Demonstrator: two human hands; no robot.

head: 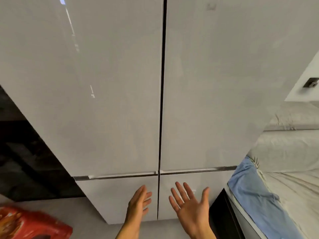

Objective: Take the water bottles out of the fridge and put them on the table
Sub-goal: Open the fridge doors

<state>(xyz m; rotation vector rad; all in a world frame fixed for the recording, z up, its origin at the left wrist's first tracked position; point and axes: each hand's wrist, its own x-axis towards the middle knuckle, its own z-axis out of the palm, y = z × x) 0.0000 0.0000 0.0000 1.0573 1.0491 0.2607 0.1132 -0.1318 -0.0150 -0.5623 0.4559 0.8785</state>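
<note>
While both bare hands hover low in front of it, the tall pale-grey glossy fridge (120, 100) fills most of the view with all four of its door panels closed: two long upper doors split by one dark vertical seam, and two shorter lower panels beneath a horizontal recessed grip line. No water bottle can be seen, since the doors hide whatever is inside, and no table shows either. The left hand (139, 202) is held edge-on before the lower left panel, its fingers straight and loosely together, holding nothing. The right hand (189, 202) is spread before the lower right panel with the palm turned up toward the camera and all five fingers fanned apart, also empty. Whether either hand touches the fridge cannot be told. On the pale floor at the bottom left lies one red and orange plastic packet (29, 223), blurred. To the right stands one bed with crumpled off-white bedding (290, 149), and one light-blue cloth (248, 192) hangs over its near edge, just beside the fridge's right side.
</note>
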